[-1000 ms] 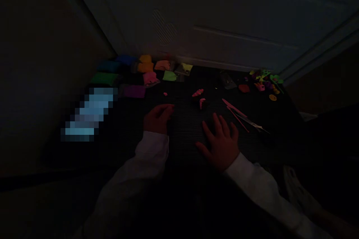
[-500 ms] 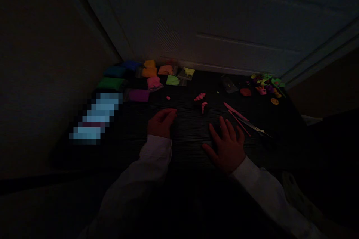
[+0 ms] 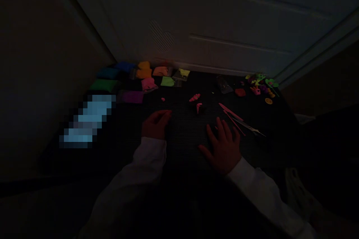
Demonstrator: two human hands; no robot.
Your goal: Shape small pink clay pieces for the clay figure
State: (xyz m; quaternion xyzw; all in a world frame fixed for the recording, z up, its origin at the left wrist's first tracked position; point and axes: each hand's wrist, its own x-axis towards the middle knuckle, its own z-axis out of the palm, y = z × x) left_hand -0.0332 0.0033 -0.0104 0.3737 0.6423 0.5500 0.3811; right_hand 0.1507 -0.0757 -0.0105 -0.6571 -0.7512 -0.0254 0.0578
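Left hand [image 3: 154,126] is curled, can't tell if it grips anything, right hand [image 3: 225,152] is spread palm-down and released over dark table [image 3: 183,147], near scissors [image 3: 248,126], 2 pink pieces [image 3: 194,98] lie beyond and between hands, pink lump [image 3: 163,99] beyond left hand

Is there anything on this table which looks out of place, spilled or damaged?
Nothing looks spilled or damaged, as far as the dim light shows. Slightly odd: a small pink lump lies alone beyond the left hand, apart from the larger pink pieces, and a tiny yellowish crumb lies loose on the dark table.
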